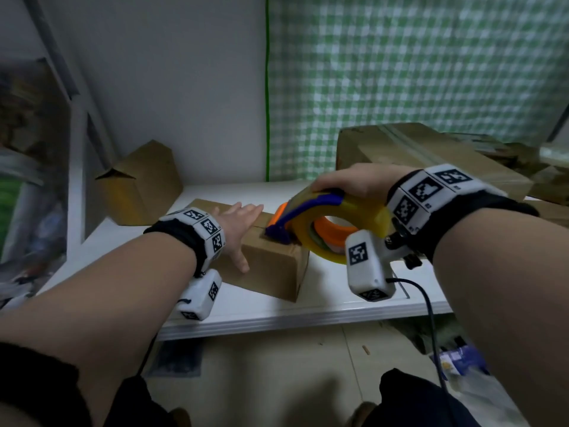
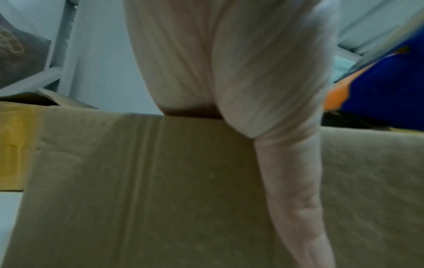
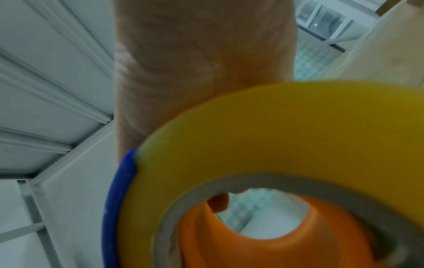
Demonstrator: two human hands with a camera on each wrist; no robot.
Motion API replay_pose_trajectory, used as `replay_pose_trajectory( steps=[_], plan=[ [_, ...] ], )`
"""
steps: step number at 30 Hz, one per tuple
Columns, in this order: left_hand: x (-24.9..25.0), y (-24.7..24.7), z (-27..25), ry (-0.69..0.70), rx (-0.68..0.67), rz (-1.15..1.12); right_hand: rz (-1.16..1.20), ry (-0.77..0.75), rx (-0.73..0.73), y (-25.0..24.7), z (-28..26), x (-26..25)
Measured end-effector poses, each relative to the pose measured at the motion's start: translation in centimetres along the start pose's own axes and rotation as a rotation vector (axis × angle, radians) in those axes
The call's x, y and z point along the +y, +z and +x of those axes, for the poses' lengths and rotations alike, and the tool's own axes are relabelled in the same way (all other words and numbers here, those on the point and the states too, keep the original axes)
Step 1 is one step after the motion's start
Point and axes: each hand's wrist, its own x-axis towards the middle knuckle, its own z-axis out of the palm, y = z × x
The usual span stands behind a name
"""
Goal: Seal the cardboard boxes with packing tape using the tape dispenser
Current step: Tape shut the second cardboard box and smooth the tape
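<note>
White table, brown box under flat left hand, right hand gripping yellow dispenser

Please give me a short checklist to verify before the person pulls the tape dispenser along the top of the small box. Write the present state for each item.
1. Left hand rests flat on the small box, holding it down: ok.
2. Right hand grips the tape dispenser: ok.
3. Dispenser nose sits on the box top at the seam: ok.
4. Tape end already stuck to the cardboard: cannot tell.
5. Left fingers clear of the dispenser's path: not ok, fingertips lie close to its nose.
6. Box stands fully on the white table: ok.
</note>
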Motion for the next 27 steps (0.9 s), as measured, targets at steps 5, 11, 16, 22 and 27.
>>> replay_pose_trajectory(
  steps=[5, 11, 16, 22, 27],
  plan=[
    [0.5, -0.4, -0.4, -0.023, -0.016, 0.011, -0.100, -0.013, -0.032, -0.1, -0.9, 0.8],
    [2.1, -0.4, -0.5, -0.016, -0.012, -0.091, -0.072, -0.069, -0.013, 0.2, -0.7, 1.7],
    [3.4, 0.2, -0.4, 0.041, 0.073, -0.143, 0.130, -0.002, 0.040, 1.0, -0.5, 3.3],
    [3.6, 1.1, 0.0, 0.084, 0.136, -0.181, 0.354, 0.103, 0.108, 2.0, 0.0, 4.5],
    [3.6, 1.9, 0.6, 0.085, 0.163, -0.183, 0.449, 0.128, 0.131, 2.9, 0.5, 5.1]
  ],
)
